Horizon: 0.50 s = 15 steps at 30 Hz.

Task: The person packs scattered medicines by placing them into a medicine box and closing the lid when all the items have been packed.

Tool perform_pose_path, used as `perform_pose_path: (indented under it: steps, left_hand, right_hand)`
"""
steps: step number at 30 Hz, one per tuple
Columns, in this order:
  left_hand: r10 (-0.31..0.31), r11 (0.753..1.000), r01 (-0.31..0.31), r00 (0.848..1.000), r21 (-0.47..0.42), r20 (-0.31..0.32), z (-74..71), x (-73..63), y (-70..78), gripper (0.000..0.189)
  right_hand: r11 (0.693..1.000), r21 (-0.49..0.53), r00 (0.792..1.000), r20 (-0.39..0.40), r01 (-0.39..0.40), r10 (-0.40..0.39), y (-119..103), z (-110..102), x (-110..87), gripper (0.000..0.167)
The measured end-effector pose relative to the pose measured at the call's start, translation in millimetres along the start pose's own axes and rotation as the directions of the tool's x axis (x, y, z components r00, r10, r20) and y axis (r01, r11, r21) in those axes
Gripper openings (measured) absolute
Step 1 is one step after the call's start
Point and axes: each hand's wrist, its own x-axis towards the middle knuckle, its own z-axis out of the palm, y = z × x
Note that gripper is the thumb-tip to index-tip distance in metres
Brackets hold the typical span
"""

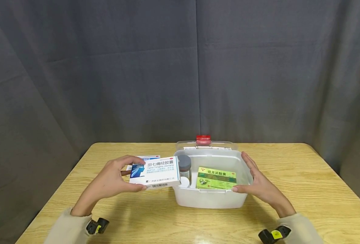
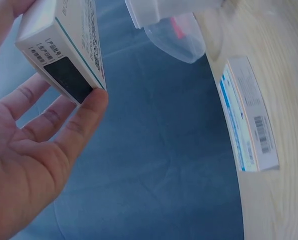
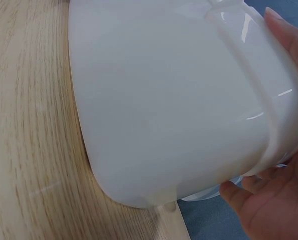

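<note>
My left hand [image 1: 115, 178] grips a white and blue medicine box [image 1: 163, 173] between thumb and fingers, just off the left rim of a translucent plastic storage box [image 1: 210, 200]. In the left wrist view, fingertips press the printed end of the medicine box [image 2: 83, 45]. My right hand [image 1: 262, 186] holds the storage box at its right end, thumb over the front rim, fingers along the far side. The right wrist view shows that hand [image 3: 279, 200] around the box's outer wall [image 3: 174, 100]. Inside lie a green medicine box [image 1: 216, 178] and a dark-lidded bottle [image 1: 184, 163].
A second white and blue medicine box [image 2: 246, 115] lies on the wooden table [image 1: 314, 189], partly hidden behind the held one in the head view. A clear lid with a red latch [image 1: 203, 139] stands behind the storage box. Grey curtain [image 1: 149, 74] hangs beyond the table.
</note>
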Motion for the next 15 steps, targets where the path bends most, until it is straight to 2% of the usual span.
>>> perform_pose_path:
  steps: [5, 11, 15]
  left_hand:
    - [0.002, 1.000, -0.003, 1.000, -0.009, -0.005, 4.2, 8.0, 4.3, 0.055]
    - [0.023, 0.999, -0.022, 1.000, 0.028, -0.022, 9.5, 18.8, 11.4, 0.055]
    - [0.039, 0.998, -0.038, 0.999, 0.044, -0.010, 12.0, 25.9, 16.8, 0.056]
  right_hand:
    - [1.000, -0.010, 1.000, 0.002, 0.003, -0.003, -0.7, 1.0, 1.8, 0.116]
    - [1.000, -0.002, 1.000, 0.006, 0.008, -0.008, 0.1, 1.8, 3.3, 0.116]
    - [1.000, 0.000, 1.000, 0.007, 0.008, -0.008, 0.5, 2.3, 3.9, 0.116]
